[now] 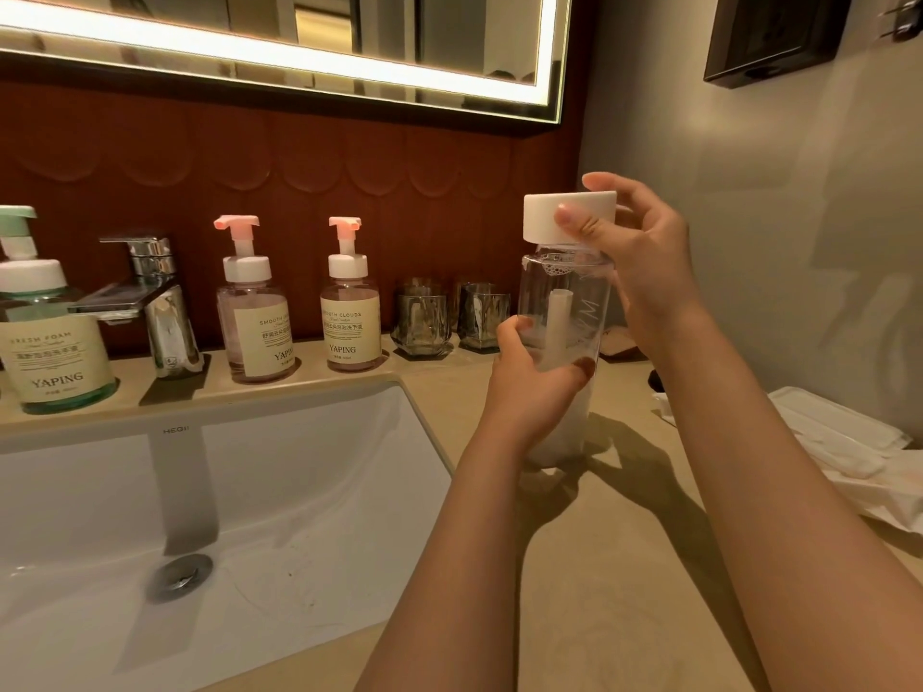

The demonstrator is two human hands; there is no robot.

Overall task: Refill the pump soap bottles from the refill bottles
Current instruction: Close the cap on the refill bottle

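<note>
Holding the clear refill bottle [562,337] upright over the counter [599,566], just right of the sink [249,491], the left hand [532,387] is wrapped closed round its lower body while the right hand [634,262] sits directly above, thumb & fingers pinched on the wide white cap [567,214]. Bottle's long axis runs vertical, cap straight up from the lower grip, so prob. a twist about that axis comes next. Bottle looks mostly empty w/ bubbles near the neck & a white tube inside; two pink pump bottles [349,312] stand well apart to the left.
</note>
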